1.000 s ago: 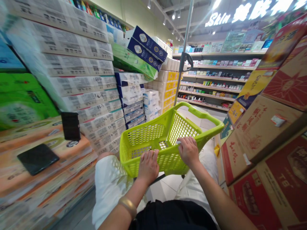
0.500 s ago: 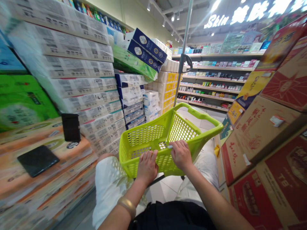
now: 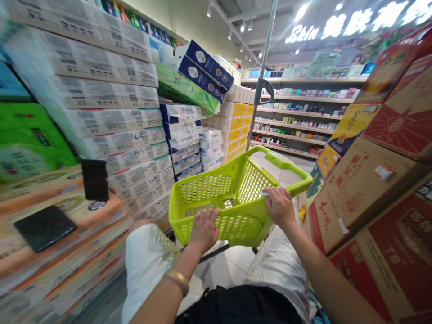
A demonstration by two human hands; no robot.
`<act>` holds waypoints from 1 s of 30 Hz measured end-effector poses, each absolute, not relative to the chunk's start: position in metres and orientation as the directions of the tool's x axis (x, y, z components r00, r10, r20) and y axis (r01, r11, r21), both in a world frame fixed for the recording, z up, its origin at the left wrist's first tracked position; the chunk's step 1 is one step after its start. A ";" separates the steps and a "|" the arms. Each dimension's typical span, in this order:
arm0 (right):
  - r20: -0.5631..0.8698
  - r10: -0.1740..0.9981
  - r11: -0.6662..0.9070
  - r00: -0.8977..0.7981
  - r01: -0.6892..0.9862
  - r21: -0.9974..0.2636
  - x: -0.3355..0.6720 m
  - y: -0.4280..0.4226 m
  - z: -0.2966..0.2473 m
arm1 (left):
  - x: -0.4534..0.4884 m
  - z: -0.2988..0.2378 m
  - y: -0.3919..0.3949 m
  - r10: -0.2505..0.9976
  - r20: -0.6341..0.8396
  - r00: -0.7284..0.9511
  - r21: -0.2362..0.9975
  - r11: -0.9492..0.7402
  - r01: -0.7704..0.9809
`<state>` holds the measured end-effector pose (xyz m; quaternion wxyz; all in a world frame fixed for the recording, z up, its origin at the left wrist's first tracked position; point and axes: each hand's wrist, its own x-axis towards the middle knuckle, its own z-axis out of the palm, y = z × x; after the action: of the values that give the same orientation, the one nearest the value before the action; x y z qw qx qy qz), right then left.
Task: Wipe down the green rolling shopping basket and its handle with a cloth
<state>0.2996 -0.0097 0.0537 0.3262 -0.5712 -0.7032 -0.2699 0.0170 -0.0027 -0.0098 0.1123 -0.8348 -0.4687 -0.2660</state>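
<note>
A lime-green shopping cart basket (image 3: 202, 198) with perforated walls stands sideways in front of my legs, with nothing visible inside. Over its near rim, toward the left end, my left hand (image 3: 204, 229) is closed, fingers hooked inward. Farther right along that same rim rests my right hand (image 3: 279, 207), fingers curled over the edge. A small white tissue-like piece (image 3: 265, 194) pokes out at its fingertips; most of it is hidden by the hand. The cart's thick green handle (image 3: 286, 165) rises beyond my right hand.
Stacked white paper packs (image 3: 114, 121) line the left side. A black flat tablet-like object (image 3: 45, 228) and a black upright case (image 3: 95, 180) lie on orange packs (image 3: 104, 216). Cardboard boxes (image 3: 357, 189) crowd the right. A metal pole (image 3: 266, 49) rises behind the cart, before product shelves (image 3: 303, 99).
My right hand has slid rightward along the near rim with the white piece. My left hand keeps its hold on the rim. The camera view has shifted slightly.
</note>
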 end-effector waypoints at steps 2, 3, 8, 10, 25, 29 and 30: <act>0.778 0.615 0.194 -0.129 0.981 0.009 0.301 -0.010 0.055 | 0.013 -0.008 0.003 0.722 0.549 0.422 0.071 -0.543 0.837; 0.782 0.610 0.192 -0.126 0.981 0.009 0.302 -0.011 0.056 | 0.011 -0.008 0.006 0.724 0.547 0.421 0.079 -0.546 0.834; 0.787 0.610 0.177 -0.095 0.984 -0.019 0.303 -0.017 0.061 | -0.005 -0.005 0.019 0.736 0.528 0.424 0.088 -0.544 0.834; 0.783 0.617 0.172 -0.077 0.984 -0.039 0.297 -0.020 0.062 | -0.007 -0.003 0.020 0.742 0.532 0.408 0.070 -0.519 0.852; 0.810 0.587 0.140 -0.014 0.987 -0.084 0.279 -0.039 0.077 | 0.120 0.040 0.011 0.669 0.528 0.523 0.405 -0.740 0.538; 0.868 0.485 0.028 0.109 0.990 -0.140 0.300 -0.046 0.086 | 0.114 0.039 0.013 0.686 0.533 0.495 0.429 -0.723 0.541; 0.870 0.478 0.024 0.118 0.989 -0.147 0.298 -0.046 0.085 | 0.114 0.039 0.012 0.687 0.534 0.493 0.424 -0.722 0.547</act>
<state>0.2979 -0.0461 0.0849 0.4097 -0.6253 -0.5865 -0.3116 0.1144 0.0120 0.0386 -0.0992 -0.8584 -0.3592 -0.3526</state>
